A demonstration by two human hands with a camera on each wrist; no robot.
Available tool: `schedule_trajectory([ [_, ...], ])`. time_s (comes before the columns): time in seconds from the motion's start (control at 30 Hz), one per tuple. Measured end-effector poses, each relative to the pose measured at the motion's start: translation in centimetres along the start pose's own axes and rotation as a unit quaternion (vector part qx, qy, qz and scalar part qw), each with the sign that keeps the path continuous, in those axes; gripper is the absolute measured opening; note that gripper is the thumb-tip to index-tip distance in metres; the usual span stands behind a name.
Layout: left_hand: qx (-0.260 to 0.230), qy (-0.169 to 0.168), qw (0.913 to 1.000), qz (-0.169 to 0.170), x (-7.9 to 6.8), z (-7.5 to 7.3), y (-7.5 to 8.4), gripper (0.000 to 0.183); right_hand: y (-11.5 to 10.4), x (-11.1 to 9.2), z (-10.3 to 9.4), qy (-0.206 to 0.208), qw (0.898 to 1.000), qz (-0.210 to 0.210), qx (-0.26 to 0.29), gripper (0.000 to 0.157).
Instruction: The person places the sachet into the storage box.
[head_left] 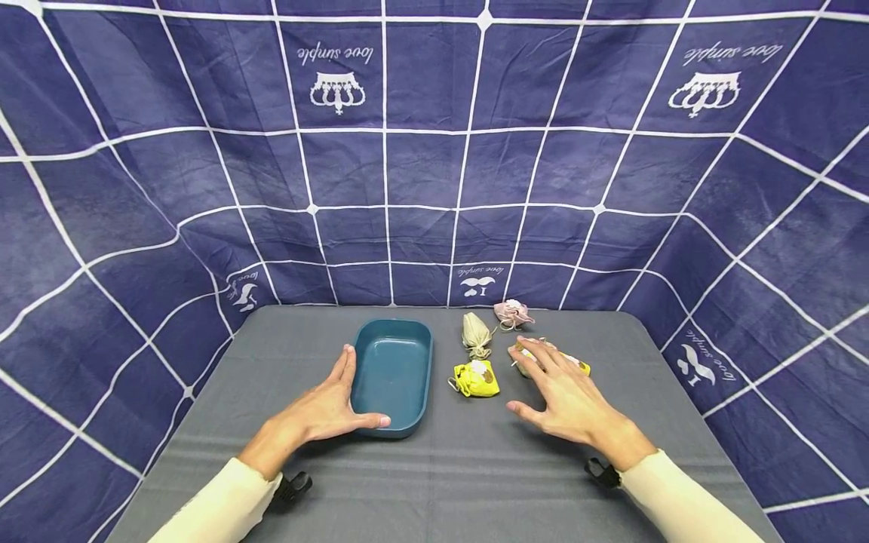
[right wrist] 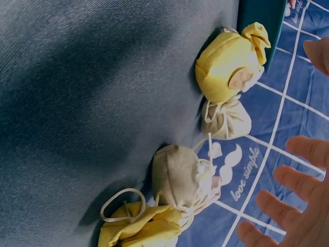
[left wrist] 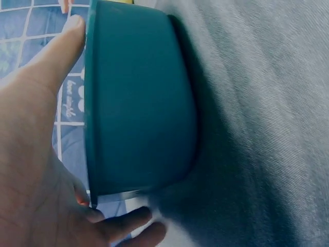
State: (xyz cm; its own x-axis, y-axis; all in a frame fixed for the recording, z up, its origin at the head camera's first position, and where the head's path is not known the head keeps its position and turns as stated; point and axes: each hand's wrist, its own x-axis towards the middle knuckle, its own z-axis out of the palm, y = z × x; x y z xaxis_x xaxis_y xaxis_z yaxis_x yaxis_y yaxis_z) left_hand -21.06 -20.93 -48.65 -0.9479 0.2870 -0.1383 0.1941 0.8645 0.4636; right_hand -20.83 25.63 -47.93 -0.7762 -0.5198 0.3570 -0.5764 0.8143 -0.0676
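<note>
A teal rectangular tray stands left of the middle. My left hand spans its near left corner, fingers straight along the left rim and thumb extended over the near rim; the tray's outer wall fills the left wrist view. My right hand is spread over small drawstring pouches, fingers apart and holding nothing. Partly hidden under it are a yellow pouch and a grey-beige pouch. Left of this hand lie a bright yellow pouch and a beige pouch.
A pink drawstring pouch lies near the back edge of the grey cloth-covered table. Blue cloth walls with white grid lines rise at the back and both sides. Each wrist wears a black strap.
</note>
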Motion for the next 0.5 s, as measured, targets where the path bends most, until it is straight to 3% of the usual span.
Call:
schedule_trajectory([
  [0.2, -0.06, -0.014, 0.9977, 0.029, 0.2, -0.1, 0.0, 0.166, -0.7, 0.6, 0.2, 0.001, 1.0, -0.016, 0.006, 0.094],
  [0.5, -0.066, -0.011, 0.9956, 0.066, 0.6, 0.1, 1.1, 0.169, -2.9, 1.9, 1.0, -0.019, 0.999, -0.043, 0.021, 0.089],
])
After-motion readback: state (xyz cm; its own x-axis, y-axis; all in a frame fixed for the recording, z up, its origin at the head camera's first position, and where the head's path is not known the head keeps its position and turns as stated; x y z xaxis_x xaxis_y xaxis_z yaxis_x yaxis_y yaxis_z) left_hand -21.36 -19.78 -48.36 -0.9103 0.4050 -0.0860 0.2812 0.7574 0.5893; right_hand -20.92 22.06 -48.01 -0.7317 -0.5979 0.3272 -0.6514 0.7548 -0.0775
